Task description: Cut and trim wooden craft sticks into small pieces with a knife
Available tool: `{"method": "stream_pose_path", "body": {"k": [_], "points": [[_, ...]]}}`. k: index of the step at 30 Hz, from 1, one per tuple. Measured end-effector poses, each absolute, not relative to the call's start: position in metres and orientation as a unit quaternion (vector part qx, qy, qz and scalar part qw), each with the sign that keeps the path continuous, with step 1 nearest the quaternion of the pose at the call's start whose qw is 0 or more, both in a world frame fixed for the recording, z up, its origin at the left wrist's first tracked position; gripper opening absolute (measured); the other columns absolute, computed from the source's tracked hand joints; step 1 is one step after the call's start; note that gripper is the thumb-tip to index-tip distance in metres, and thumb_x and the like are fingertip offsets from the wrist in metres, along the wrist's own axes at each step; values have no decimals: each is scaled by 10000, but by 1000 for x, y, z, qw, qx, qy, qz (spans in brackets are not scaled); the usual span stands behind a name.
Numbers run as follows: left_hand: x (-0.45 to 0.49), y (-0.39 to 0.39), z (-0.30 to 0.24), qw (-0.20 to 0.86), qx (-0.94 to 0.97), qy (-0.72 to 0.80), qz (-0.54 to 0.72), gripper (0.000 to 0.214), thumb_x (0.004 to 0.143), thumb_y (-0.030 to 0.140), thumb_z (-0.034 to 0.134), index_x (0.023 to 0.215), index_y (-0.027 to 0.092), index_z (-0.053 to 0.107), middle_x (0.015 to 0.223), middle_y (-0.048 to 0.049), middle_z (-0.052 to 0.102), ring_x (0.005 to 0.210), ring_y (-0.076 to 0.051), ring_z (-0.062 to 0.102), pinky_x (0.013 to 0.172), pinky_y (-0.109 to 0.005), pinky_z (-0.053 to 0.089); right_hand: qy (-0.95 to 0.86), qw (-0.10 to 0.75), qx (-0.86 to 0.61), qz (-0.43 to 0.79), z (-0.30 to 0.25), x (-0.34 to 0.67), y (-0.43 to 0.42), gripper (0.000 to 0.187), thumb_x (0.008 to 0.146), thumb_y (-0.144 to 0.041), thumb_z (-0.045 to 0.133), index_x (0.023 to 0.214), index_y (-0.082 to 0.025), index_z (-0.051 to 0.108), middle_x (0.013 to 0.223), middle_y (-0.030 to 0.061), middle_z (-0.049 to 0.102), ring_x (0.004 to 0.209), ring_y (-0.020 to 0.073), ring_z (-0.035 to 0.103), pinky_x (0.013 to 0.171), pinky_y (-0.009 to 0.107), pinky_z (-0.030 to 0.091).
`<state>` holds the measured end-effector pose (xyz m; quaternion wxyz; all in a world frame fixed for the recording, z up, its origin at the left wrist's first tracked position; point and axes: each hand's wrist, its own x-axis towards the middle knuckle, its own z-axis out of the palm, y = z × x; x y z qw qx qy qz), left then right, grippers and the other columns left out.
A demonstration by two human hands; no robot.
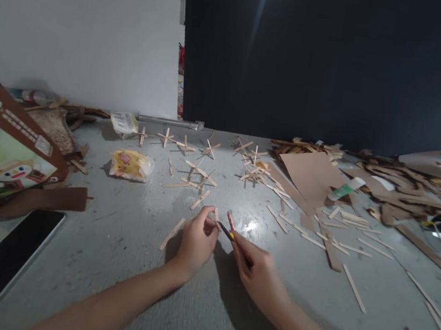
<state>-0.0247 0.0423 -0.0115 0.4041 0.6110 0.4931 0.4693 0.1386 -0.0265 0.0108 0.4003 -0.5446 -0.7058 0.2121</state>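
My left hand (198,240) pinches a short wooden craft stick (216,215) upright between thumb and fingertips. In my right hand (256,264) is a slim dark pointed tool (226,231) with a yellow part, and its tip meets the stick near my left fingertips. The tool's exact kind is hard to make out. Just past it lies a small reddish piece (231,220). Beside my left hand rests a loose craft stick (172,234), and a shorter one (200,199) lies beyond. Crossed-stick pieces (202,174) stand farther back.
Loose craft sticks (353,220) and a glue stick (346,189) lie to the right, near torn cardboard (308,176). Leftward are a phone (7,256), a yellow snack packet (131,165) and a printed carton (12,143). A white wall and dark panel (331,66) border the back.
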Motion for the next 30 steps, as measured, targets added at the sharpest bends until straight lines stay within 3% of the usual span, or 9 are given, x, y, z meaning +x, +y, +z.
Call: {"method": "stream_pose_path", "body": {"k": [5, 10, 16, 23, 27, 30], "points": [[-26, 47, -12, 448, 561, 505, 479, 323, 813, 123, 678, 1114, 232, 641, 689, 55, 653, 648, -164, 702, 637, -247, 520, -713, 366, -561, 209, 14, 130, -20, 347, 1058, -301, 427, 1054, -168, 748, 702, 31, 702, 517, 129, 555, 554, 205, 469], [-28, 51, -13, 454, 549, 514, 478, 348, 793, 84, 659, 1097, 250, 624, 687, 67, 646, 624, -147, 684, 619, -229, 508, -732, 282, -585, 206, 37, 134, -2, 301, 1011, -259, 453, 915, -193, 730, 565, -5, 593, 429, 122, 391, 465, 238, 284], [-27, 50, -8, 461, 545, 510, 480, 354, 795, 60, 637, 1089, 251, 589, 640, 86, 621, 613, -147, 691, 631, -236, 514, -763, 214, -565, 229, 69, 137, 13, 347, 994, -232, 457, 690, -211, 622, 527, -10, 530, 450, 122, 387, 486, 247, 244], [-29, 53, -9, 462, 533, 513, 490, 365, 787, 81, 637, 1107, 245, 575, 653, 88, 613, 598, -144, 691, 593, -228, 497, -725, 278, -597, 201, 25, 120, -4, 325, 995, -226, 412, 980, -169, 732, 588, 12, 600, 450, 129, 415, 510, 236, 285], [-28, 53, -10, 460, 540, 512, 484, 358, 784, 60, 636, 1084, 243, 566, 642, 94, 601, 614, -142, 693, 618, -227, 497, -738, 198, -609, 213, 49, 126, 7, 284, 994, -198, 456, 885, -186, 719, 626, 26, 633, 483, 137, 460, 538, 259, 263], [-27, 52, -7, 468, 539, 515, 474, 377, 791, 46, 637, 1099, 247, 556, 619, 107, 581, 596, -137, 683, 600, -216, 480, -762, 128, -590, 233, 76, 133, 21, 295, 993, -177, 477, 768, -192, 666, 590, 9, 577, 518, 141, 437, 559, 271, 256]]}}
